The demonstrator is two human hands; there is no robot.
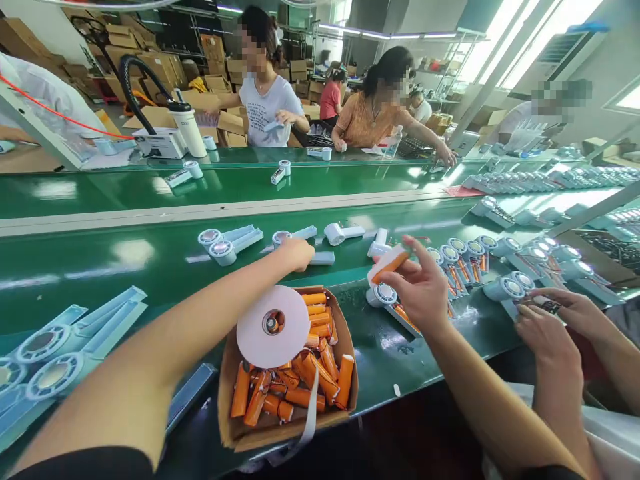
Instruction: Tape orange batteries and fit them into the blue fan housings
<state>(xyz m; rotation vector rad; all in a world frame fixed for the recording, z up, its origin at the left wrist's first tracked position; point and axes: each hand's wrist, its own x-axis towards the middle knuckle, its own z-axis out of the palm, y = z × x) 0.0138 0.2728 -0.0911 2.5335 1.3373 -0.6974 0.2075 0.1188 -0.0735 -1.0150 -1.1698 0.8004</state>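
My left hand [296, 255] reaches across to the belt, its fingers curled down over a pale blue handheld fan housing [323, 258]; the fingertips are hidden. Between the thumb and fingers of my right hand [423, 287] is an orange battery [391, 265] with a white face, held tilted above the belt. Just below it lies a fan housing [384, 295] with an orange battery in its handle. In front of me a cardboard box [227, 427] holds several orange batteries [313, 398]. A roll of white tape [273, 327] rests on top, its loose strip [311, 413] hanging over the box edge.
More fan housings [235, 241] lie on the green belt [125, 260], with others stacked at left [55, 363]. Rows of fans with batteries [463, 257] stand at right, beside a co-worker's hands [550, 320]. Other people sit across the line, past a pale rail [225, 208].
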